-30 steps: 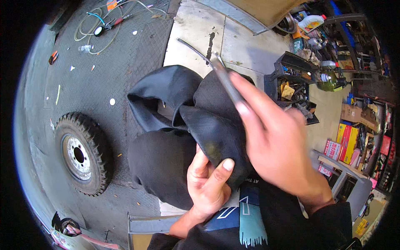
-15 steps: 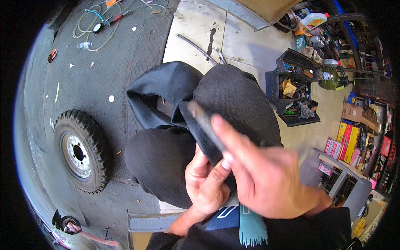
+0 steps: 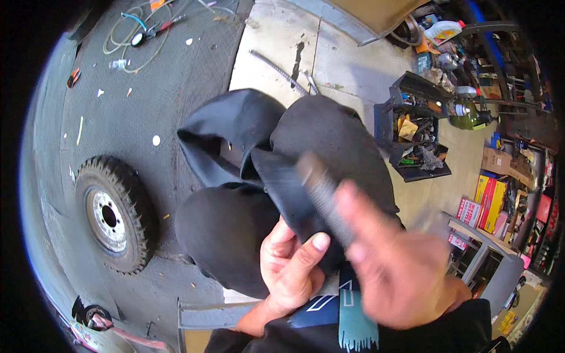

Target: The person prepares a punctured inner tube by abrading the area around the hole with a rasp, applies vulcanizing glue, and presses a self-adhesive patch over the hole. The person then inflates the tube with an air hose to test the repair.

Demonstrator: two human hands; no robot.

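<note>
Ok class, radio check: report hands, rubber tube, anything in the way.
Left hand pinching rubber tube. Right hand gripping rod-shaped tool, blurred. Tube folded near knees. Tool hides part of it; contact unclear.

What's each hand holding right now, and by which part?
Left hand pinches the black rubber tube by its near part, thumb on top. Right hand grips a blurred grey bar-like tool by its near end; exact kind unclear.
</note>
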